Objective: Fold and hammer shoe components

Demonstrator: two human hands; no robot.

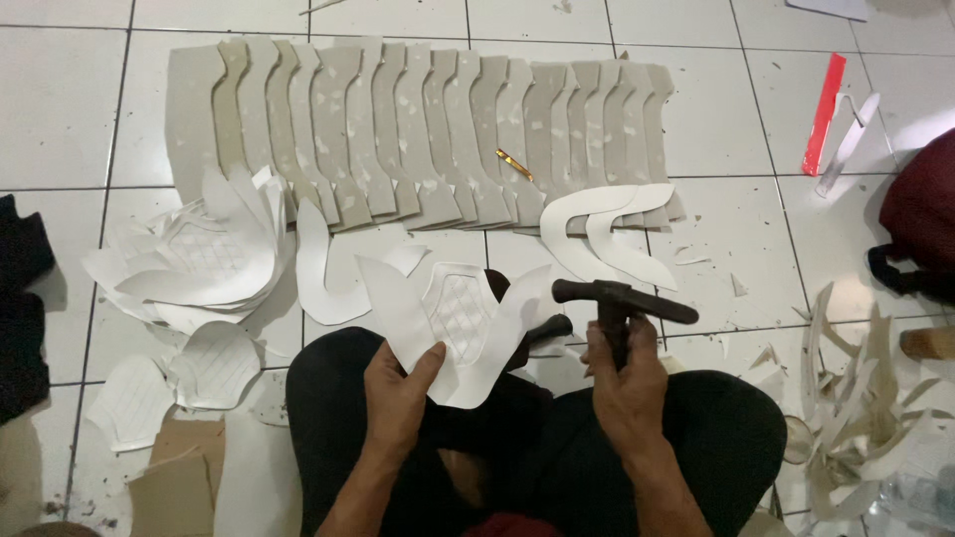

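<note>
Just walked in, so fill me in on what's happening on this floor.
A person sits on the tiled floor. The left hand holds a white cut piece with a quilted centre over the lap. The right hand has its grip around the handle of a dark hammer, head up. A fanned row of grey cut pieces lies ahead, white pieces are piled at left, and offcuts at right.

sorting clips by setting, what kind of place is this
Probably a small shoemaking workshop on a tiled floor: a fanned row of cut pieces, the left hand holding a white upper piece, the right hand a hammer.
</note>
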